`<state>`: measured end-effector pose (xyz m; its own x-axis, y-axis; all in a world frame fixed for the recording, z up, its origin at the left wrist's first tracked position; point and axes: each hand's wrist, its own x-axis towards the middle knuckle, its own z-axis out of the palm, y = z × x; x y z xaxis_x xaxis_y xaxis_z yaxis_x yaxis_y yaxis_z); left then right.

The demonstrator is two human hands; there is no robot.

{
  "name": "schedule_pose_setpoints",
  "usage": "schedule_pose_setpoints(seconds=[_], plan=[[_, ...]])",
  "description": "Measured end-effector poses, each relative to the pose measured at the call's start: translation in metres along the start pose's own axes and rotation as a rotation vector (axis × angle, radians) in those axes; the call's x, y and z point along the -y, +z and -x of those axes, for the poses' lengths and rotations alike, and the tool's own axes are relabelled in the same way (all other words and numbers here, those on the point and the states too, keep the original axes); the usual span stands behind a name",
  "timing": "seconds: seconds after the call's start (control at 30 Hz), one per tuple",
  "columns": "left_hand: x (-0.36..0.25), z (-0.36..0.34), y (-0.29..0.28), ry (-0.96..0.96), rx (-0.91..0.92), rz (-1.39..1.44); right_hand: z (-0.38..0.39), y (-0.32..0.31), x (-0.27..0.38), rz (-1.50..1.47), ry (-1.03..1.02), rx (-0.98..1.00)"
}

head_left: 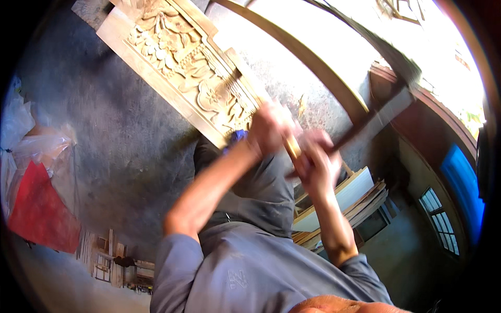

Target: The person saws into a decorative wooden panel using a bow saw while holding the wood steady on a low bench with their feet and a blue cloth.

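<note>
Steady the pale stick (293, 148) between left hand (270, 128) and right hand (317, 163), with grips too blurred to tell spread from pinching, and spare the carved panel (180, 68), far left.

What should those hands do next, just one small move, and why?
Perhaps steady the pale rod first: the left hand and right hand look blurred and close together, and the left overlaps the near end of the carved panel in this view.
</note>
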<state>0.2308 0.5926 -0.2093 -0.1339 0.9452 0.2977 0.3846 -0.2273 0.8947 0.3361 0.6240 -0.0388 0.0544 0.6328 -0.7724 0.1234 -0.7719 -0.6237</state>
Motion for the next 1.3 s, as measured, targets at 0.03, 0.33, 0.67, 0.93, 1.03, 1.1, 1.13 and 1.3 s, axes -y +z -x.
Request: schedule_pose_setpoints(seconds=[0.03, 0.33, 0.67, 0.93, 1.03, 1.1, 1.13, 1.3], plan=[[-0.045, 0.006, 0.004, -0.012, 0.012, 0.052, 0.036, -0.039, 0.001, -0.138, 0.052, 0.003], [-0.108, 0.015, 0.01, -0.094, 0.052, 0.137, 0.094, -0.08, 0.016, -0.169, 0.096, -0.041], [-0.096, 0.009, 0.014, 0.003, 0.045, 0.001, 0.078, -0.077, 0.017, -0.037, 0.071, 0.075], [-0.122, -0.001, 0.022, -0.047, 0.167, 0.107, 0.094, -0.112, 0.016, -0.158, 0.148, 0.066], [0.007, -0.013, 0.011, 0.012, 0.209, -0.082, -0.022, -0.033, -0.018, -0.109, -0.008, 0.014], [0.032, -0.024, 0.01, 0.052, 0.159, -0.122, -0.065, -0.008, -0.024, -0.186, -0.074, 0.148], [0.033, -0.024, 0.008, 0.084, 0.134, -0.134, -0.058, -0.011, -0.022, -0.09, -0.065, 0.152], [-0.142, -0.008, 0.01, -0.045, 0.17, 0.08, 0.103, -0.109, 0.038, 0.005, 0.011, 0.213]])
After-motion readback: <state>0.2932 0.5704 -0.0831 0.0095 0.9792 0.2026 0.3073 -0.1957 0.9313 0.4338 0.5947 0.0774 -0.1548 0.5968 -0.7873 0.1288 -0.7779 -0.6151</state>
